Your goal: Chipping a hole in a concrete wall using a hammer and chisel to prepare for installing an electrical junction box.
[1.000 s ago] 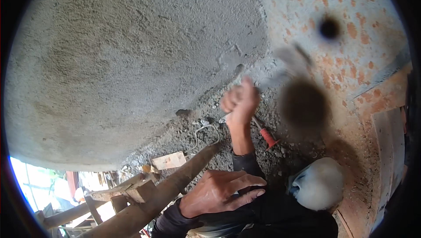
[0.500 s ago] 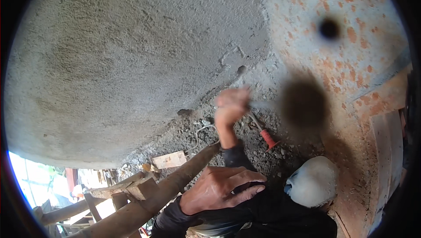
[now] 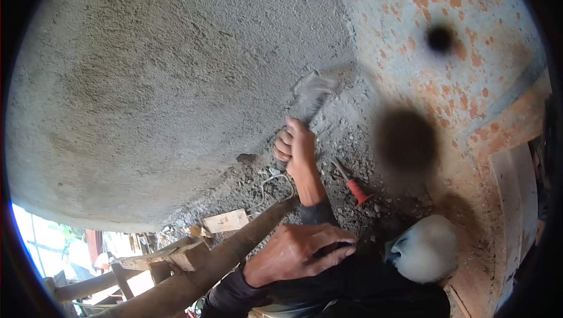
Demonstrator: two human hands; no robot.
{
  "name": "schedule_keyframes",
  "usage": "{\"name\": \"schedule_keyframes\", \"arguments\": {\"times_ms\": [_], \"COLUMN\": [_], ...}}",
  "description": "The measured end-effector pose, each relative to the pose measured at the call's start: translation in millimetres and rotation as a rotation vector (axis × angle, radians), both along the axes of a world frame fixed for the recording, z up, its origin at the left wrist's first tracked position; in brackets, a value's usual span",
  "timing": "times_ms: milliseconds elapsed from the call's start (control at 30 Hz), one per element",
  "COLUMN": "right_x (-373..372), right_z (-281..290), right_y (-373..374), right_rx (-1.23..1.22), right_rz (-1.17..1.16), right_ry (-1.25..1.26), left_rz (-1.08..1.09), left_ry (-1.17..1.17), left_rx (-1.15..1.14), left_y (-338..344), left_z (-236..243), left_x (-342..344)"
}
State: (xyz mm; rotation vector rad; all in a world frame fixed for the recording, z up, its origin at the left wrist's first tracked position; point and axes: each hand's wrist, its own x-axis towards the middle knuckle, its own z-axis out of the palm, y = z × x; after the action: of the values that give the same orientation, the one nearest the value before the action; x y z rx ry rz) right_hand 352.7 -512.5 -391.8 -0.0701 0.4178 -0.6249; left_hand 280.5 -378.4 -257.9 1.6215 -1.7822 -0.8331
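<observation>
My right hand (image 3: 298, 147) is closed round the dark ribbed handle of a hammer (image 3: 316, 101). Its grey head is smeared by motion and lies over the lower edge of the rough grey plastered wall (image 3: 164, 95). Just right of that forearm, a chisel (image 3: 353, 188) with a red hand guard rests on the rubble (image 3: 375, 212). My left hand (image 3: 299, 252) is nearer to me, fingers half curled and thumb apart, with only a dark gap showing between them. It hangs above my dark clothing and holds nothing that I can see.
A round wooden pole (image 3: 234, 247) slants up from the lower left, with a short board (image 3: 226, 221) beside it. Bent wire (image 3: 271, 180) lies on the rubble. At right are a pale rounded object (image 3: 427, 249), a paint-flecked surface (image 3: 446, 72) and planks (image 3: 516, 201). Dark blurred spots cover parts of the picture.
My right hand has turned and shifted slightly left and down. The hammer has swung from pointing right to pointing up and to the right. My left hand has barely moved.
</observation>
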Motion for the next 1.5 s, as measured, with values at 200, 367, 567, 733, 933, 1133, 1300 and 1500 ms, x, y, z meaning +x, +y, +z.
{"name": "schedule_keyframes", "arguments": {"times_ms": [200, 367, 567, 733, 933, 1133, 1300, 1500], "right_x": [-40.7, -14.2, -25.3, -10.8, -10.2, -32.5, -0.2, -36.8], "right_z": [21.9, 0.9, 13.0, 5.2, 17.6, 11.8, -13.4, 12.3], "right_y": [-19.7, -0.3, -18.6, -1.4, -10.9, -8.4, -17.1, -7.4], "right_rx": [-0.09, -0.065, -0.216, -0.058, -0.15, -0.173, -0.046, -0.082], "right_rz": [-1.016, 0.053, -0.816, -0.021, -0.917, -0.257, -0.454, -0.401], "right_ry": [-0.159, 0.082, 0.174, -0.026, 0.23, 0.106, 0.067, 0.022], "left_rz": [-0.012, 0.002, -0.034, 0.023, -0.034, 0.004, -0.039, -0.004], "left_ry": [-0.027, -0.042, -0.025, -0.119, -0.085, -0.081, -0.097, -0.091], "left_rx": [0.073, 0.02, 0.008, -0.034, -0.001, 0.024, 0.023, 0.06], "left_y": [-0.8, 7.1, -4.6, 3.7, -5.8, 7.2, -1.3, 7.2], "left_z": [13.8, 3.0, 12.2, -0.4, 10.2, 7.9, 9.7, 9.9], "left_x": [-14.4, -5.9, -20.7, 1.2, -18.9, -5.1, -14.1, -7.3]}}
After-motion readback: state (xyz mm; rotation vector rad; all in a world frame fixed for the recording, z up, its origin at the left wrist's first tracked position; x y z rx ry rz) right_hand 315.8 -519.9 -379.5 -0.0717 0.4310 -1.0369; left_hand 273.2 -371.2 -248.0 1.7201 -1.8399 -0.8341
